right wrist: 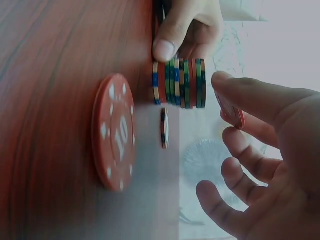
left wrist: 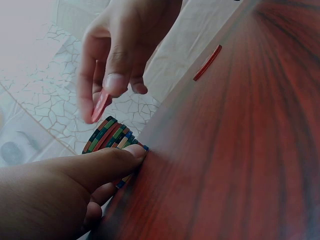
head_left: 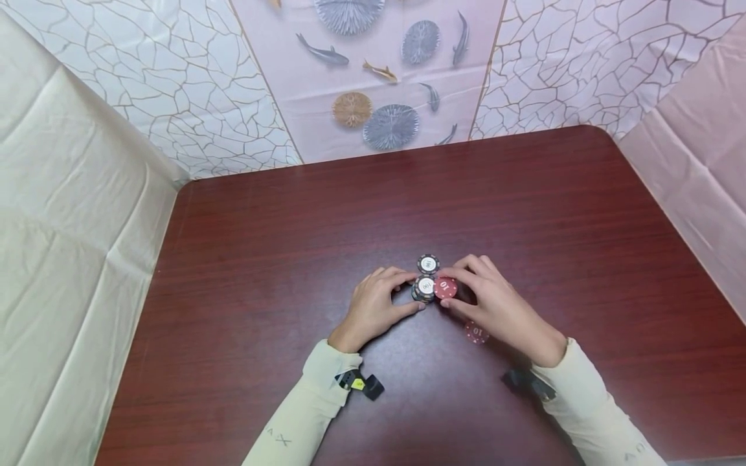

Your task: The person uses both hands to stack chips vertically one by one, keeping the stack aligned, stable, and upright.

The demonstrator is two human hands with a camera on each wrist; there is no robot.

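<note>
A stack of poker chips (head_left: pixel 425 287) with mixed coloured edges stands upright on the table, a black-and-white chip marked 100 on top. My left hand (head_left: pixel 375 304) grips the stack low down between thumb and fingers, as the right wrist view also shows at the stack's base. Thumb and index finger of my right hand (head_left: pixel 504 307) pinch a red poker chip (head_left: pixel 445 288) marked 10. In the right wrist view that red chip (right wrist: pixel 231 111) is tilted and held just above the stack's top, apart from it; the other fingers are spread.
Another red chip (head_left: pixel 476 332) marked 10 lies flat on the table beneath the right hand. A single black-and-white chip (head_left: pixel 428 264) lies just behind the stack. The dark red wooden table (head_left: pixel 280 233) ends at patterned cloth walls (head_left: pixel 204 97) at the back and sides.
</note>
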